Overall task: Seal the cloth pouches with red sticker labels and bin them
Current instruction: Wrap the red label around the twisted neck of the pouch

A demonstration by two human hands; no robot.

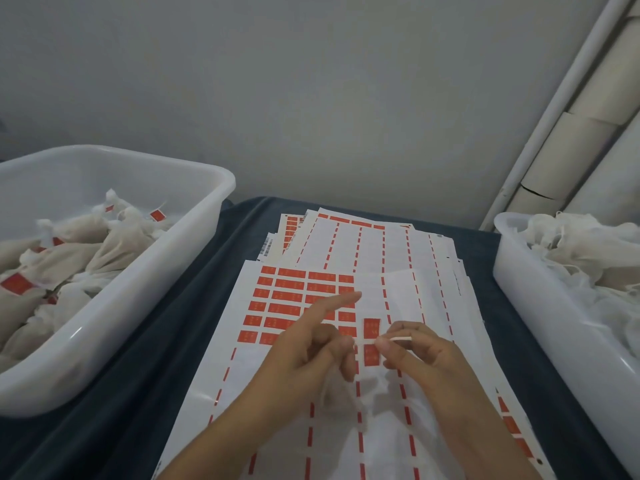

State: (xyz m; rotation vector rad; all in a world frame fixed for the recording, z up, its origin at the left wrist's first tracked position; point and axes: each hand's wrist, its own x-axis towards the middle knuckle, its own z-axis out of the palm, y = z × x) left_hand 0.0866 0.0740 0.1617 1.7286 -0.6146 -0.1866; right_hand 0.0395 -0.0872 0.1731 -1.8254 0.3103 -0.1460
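Observation:
My left hand (311, 351) and my right hand (419, 351) meet over the top sticker sheet (287, 299), which carries rows of red labels. Between their fingertips is one red sticker label (371, 329), open flat, with a thin white drawstring (401, 338) running from its middle into my right thumb and forefinger. My left index finger points out straight; its other fingers curl at the label's left edge. A thin, see-through cloth pouch (377, 410) hangs under both hands over the sheet. Which left fingers grip it is hidden.
A white bin (194, 216) on the left holds several pouches with red labels. A second white bin (519, 306) on the right holds loose white pouches without labels. More sticker sheets (363, 237) fan out behind on the dark blue cloth (194, 289). Cardboard tubes (581, 140) lean at the back right.

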